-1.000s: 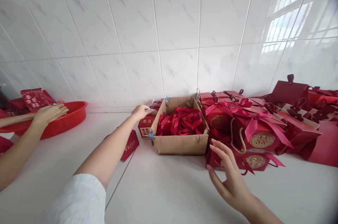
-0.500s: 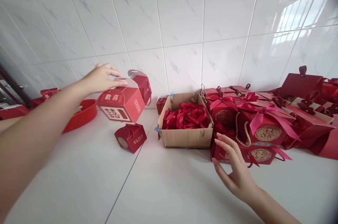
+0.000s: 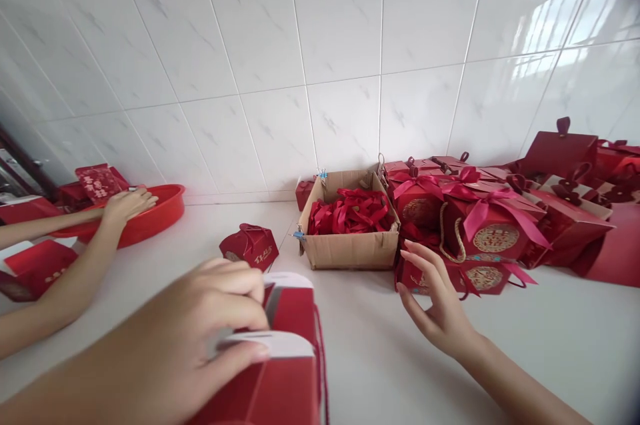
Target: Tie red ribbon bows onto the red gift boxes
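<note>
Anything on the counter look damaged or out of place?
Mildly: the open brown cardboard box looks worn, its rim ragged at the near right corner, with small blue clips at its left corners. Nothing looks spilled.

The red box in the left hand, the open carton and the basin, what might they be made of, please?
Red box: probably smooth card, judging by its thin, pale flaps. Carton: matt brown cardboard, going by its worn edges. Basin: likely plastic, slightly shiny, from its even red and rounded rim.
</note>
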Tool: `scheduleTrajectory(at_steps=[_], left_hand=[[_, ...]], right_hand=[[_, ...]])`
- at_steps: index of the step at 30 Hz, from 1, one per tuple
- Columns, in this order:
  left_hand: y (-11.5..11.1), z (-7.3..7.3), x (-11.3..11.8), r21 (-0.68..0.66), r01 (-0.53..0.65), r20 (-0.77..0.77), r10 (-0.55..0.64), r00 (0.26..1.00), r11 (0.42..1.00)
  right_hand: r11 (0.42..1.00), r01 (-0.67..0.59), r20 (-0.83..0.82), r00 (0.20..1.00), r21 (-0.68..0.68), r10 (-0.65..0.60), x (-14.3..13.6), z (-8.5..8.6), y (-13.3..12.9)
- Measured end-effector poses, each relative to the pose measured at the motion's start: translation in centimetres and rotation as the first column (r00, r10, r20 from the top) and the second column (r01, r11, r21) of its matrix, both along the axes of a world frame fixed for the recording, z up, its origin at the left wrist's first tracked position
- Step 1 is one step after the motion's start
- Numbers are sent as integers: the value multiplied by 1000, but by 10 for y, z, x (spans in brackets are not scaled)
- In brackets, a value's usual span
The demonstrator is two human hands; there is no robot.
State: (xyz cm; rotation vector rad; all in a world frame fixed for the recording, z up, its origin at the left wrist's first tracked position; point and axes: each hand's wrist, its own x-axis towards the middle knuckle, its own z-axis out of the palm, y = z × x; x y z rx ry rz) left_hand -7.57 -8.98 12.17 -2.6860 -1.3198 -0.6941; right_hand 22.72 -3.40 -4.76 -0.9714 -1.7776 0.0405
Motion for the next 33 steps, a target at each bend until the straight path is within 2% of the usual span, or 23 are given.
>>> scheduleTrajectory(at_steps=[2,3,4,7,9,12,14,15,17,18,19,20,21,23,24,25,26,28,30,33], left_hand=[[6,-5,12,-235,83,-143,-119,982,968],[11,-7,19,-319,103,-161,-161,974,942],[18,-9,27,-346,130,-146,-190,971,929],[43,-16,53,-321,240,-172,-305,937,916],[59,-19,65,-240,301,-242,-357,902,923],[76,-19,68,-138,338,-274,-363,890,931],[81,-19,53,-125,268,-206,-289,935,955],[82,-19,41,-114,199,-152,-215,965,973],[87,-25,6,-68,7,-24,-9,1000,998],[91,-31,-15,-32,-104,43,105,993,994],[95,-38,-37,14,-228,130,225,966,973],[100,-48,-60,0,-352,190,346,919,936],[105,-59,-82,-67,-467,223,470,854,882],[116,-86,-120,-302,-569,217,637,740,765],[121,-101,-134,-405,-566,254,683,685,718],[127,-115,-144,-499,-507,303,690,658,703],[134,-129,-151,-543,-431,371,666,647,721],[152,-151,-153,-513,-304,485,563,669,803],[175,-164,-145,-467,-240,539,490,685,851],[216,-168,-122,-428,-211,580,446,682,879]], right_hand=[[1000,9,-7,1000,9,-9,0,1,0],[1000,13,-10,1000,16,-13,0,1,0],[1000,16,-10,1000,24,-16,1,2,1],[998,20,-13,1000,53,-19,4,4,2],[997,27,-35,999,74,-25,8,5,4],[995,49,-89,995,81,-42,13,8,5],[996,56,-119,992,71,-47,15,10,4],[996,52,-128,991,66,-43,15,10,3],[998,31,-133,991,55,-24,15,11,1],[999,19,-130,991,49,-13,15,11,-1],[999,10,-123,992,45,-4,15,11,-2],[999,4,-115,993,40,1,14,11,-3],[999,2,-107,994,36,2,14,11,-4],[1000,5,-87,996,27,-2,13,9,-4],[1000,7,-75,997,22,-5,12,8,-4],[1000,8,-64,998,18,-7,12,8,-3],[1000,10,-55,998,20,-9,11,7,-2],[1000,14,-40,999,23,-13,11,6,-1],[1000,20,-30,999,23,-19,11,4,0],[999,33,-16,999,9,-33,10,2,1]])
